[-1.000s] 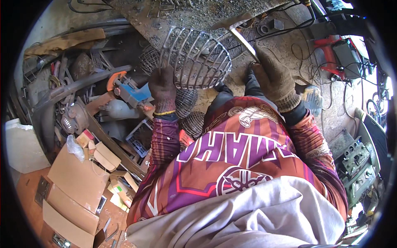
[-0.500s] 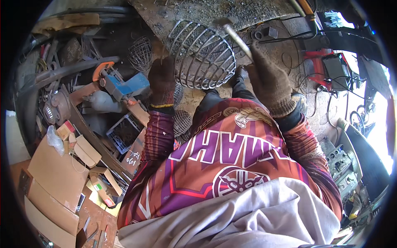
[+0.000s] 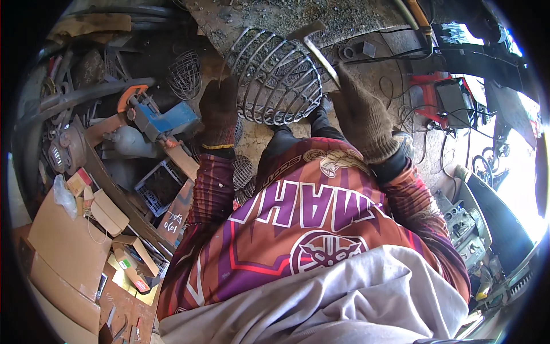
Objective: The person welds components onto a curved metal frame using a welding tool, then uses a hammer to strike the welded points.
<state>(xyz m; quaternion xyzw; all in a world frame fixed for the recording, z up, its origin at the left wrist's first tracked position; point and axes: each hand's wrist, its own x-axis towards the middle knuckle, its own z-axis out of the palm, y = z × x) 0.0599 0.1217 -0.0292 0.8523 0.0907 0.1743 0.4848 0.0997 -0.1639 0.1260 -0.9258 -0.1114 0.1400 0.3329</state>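
A wire cage (image 3: 275, 77), dome-shaped and made of curved steel rods, is held at 12 o'clock in the view, resting against the gritty worktop (image 3: 344, 20). The left hand (image 3: 219, 109), in a dark glove, is closed on the cage's rim at its 8 o'clock side, the fingers wrapped over the rods. The right hand (image 3: 361, 117), in a tan knit glove, is closed around the handle of a hammer (image 3: 315, 46), whose head lies at the cage's 1 o'clock edge, touching or just above the rods; which cannot be told.

The step in hand is judged to be the tapping of the rods with the hammer. For this to go well, the cage is best kept pressed firmly against the worktop so that it does not spring away under a blow. The left fingers are best kept well apart from the struck spot, on the opposite rim as now. Short, controlled strokes are called for, since the thin rods could be bent out of line by heavy ones, and welds could be cracked.

At 9 o'clock, a blue tool (image 3: 163, 120) with an orange guard lies among scrap. More wire cages (image 3: 186, 71) are seen at 10 o'clock. A red welder (image 3: 438, 97) with cables stands at 2 o'clock, and cardboard (image 3: 63, 241) lies at 8 o'clock.
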